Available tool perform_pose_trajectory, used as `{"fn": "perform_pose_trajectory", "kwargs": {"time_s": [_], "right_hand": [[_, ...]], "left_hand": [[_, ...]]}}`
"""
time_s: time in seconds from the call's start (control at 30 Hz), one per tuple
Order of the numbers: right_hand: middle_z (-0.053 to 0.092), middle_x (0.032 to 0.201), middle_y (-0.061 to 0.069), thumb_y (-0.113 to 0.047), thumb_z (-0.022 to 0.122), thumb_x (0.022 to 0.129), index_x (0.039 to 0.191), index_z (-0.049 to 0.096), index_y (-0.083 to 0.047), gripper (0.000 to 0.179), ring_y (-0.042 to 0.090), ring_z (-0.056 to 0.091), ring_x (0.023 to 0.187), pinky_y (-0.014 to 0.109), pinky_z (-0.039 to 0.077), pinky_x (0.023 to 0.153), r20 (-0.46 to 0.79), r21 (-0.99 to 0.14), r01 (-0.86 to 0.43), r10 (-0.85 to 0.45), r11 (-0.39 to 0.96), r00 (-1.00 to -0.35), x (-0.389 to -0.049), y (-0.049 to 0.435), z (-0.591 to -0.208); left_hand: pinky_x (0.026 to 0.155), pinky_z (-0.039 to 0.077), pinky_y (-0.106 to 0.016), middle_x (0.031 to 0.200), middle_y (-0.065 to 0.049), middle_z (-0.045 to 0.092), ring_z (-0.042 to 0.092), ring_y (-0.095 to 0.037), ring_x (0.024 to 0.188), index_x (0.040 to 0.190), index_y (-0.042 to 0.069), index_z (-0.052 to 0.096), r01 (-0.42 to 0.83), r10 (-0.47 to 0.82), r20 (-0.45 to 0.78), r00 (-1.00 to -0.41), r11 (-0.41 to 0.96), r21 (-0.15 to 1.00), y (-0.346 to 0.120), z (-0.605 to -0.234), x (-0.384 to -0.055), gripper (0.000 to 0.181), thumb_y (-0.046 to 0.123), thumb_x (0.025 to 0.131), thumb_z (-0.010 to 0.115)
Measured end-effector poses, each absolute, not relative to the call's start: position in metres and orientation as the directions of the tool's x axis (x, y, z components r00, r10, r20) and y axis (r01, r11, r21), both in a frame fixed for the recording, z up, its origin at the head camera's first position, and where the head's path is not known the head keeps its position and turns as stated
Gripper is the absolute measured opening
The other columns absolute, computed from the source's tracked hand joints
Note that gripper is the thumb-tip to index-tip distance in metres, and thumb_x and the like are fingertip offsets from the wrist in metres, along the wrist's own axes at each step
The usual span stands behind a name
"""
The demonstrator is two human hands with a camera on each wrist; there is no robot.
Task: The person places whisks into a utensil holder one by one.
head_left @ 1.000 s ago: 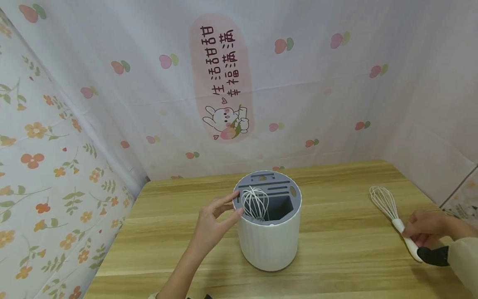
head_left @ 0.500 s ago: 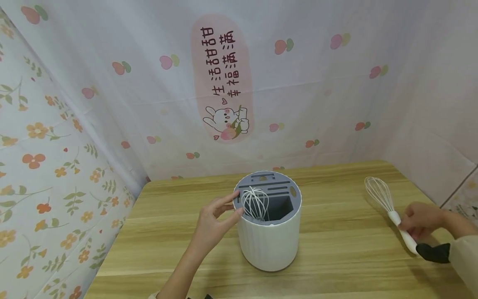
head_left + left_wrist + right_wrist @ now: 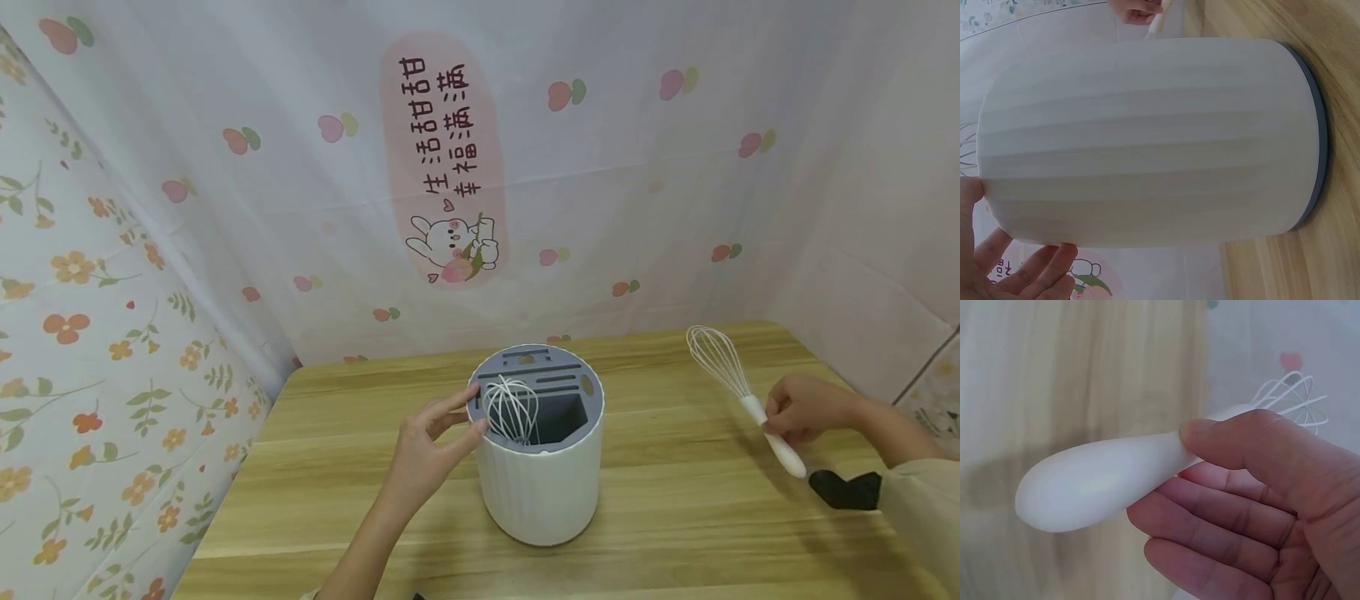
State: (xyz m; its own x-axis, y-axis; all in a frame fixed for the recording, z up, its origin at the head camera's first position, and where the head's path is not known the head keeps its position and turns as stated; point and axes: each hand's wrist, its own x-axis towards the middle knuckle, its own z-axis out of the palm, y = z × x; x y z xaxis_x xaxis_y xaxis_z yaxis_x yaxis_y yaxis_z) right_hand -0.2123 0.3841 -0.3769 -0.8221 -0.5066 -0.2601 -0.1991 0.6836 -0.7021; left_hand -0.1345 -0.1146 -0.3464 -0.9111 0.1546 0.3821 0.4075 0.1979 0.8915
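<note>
A white cylindrical utensil holder (image 3: 540,492) with a grey slotted top stands upright on the wooden table. From its large compartment rises the wire head of one whisk (image 3: 512,410), whose handle is hidden inside. My left hand (image 3: 429,446) rests its spread thumb and fingers against the left side of the holder's rim; the left wrist view shows the fingertips on the ribbed wall. To the right, my right hand (image 3: 806,412) pinches a second white whisk (image 3: 1097,481) by its handle between thumb and fingers. That whisk's wires point away toward the back, and its rounded handle end points toward me.
The wooden table (image 3: 660,500) runs back to a printed white curtain (image 3: 600,183). Another floral curtain (image 3: 97,400) borders the left side. A black strap piece (image 3: 846,490) sits at my right sleeve.
My right hand has raised the second whisk and moved it leftward and farther back. My left hand keeps its place at the rim, and the holder has stayed put.
</note>
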Motion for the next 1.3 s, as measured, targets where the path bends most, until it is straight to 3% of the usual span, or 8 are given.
{"fn": "perform_pose_trajectory", "kwargs": {"time_s": [0.47, 0.97, 1.3], "right_hand": [[0.061, 0.067, -0.003, -0.013, 0.066, 0.083, 0.078, 0.058, -0.005, 0.012, 0.008, 0.055, 0.056, 0.025, 0.048, 0.049, -0.167, -0.589, -0.368, -0.554, 0.719, -0.815, -0.206, 0.326, -0.333], [0.060, 0.069, -0.013, -0.018, 0.068, 0.083, 0.077, 0.064, -0.015, 0.008, 0.000, 0.055, 0.062, 0.022, 0.047, 0.053, -0.024, -0.424, -0.545, -0.610, 0.723, -0.792, -0.186, 0.277, -0.294], [0.059, 0.070, -0.015, -0.016, 0.068, 0.082, 0.078, 0.063, -0.017, 0.007, -0.001, 0.057, 0.063, 0.022, 0.050, 0.056, 0.059, -0.432, -0.620, -0.665, 0.655, -0.744, -0.169, 0.243, -0.275]], "left_hand": [[0.095, 0.043, -0.032, 0.116, -0.003, 0.059, 0.062, -0.016, 0.093, 0.120, 0.014, 0.062, 0.397, 0.149, 0.372, -0.916, 0.211, 0.894, -0.115, -0.347, -0.134, 0.040, 0.014, 0.081, 0.070], [0.096, 0.042, -0.035, 0.116, -0.003, 0.059, 0.062, -0.015, 0.093, 0.121, 0.015, 0.062, 0.384, 0.143, 0.359, -0.922, 0.225, 0.896, -0.114, -0.348, -0.134, 0.041, 0.015, 0.081, 0.071], [0.095, 0.043, -0.035, 0.117, -0.004, 0.059, 0.062, -0.015, 0.092, 0.121, 0.014, 0.062, 0.386, 0.136, 0.363, -0.922, 0.236, 0.892, -0.113, -0.347, -0.133, 0.042, 0.015, 0.081, 0.071]]}}
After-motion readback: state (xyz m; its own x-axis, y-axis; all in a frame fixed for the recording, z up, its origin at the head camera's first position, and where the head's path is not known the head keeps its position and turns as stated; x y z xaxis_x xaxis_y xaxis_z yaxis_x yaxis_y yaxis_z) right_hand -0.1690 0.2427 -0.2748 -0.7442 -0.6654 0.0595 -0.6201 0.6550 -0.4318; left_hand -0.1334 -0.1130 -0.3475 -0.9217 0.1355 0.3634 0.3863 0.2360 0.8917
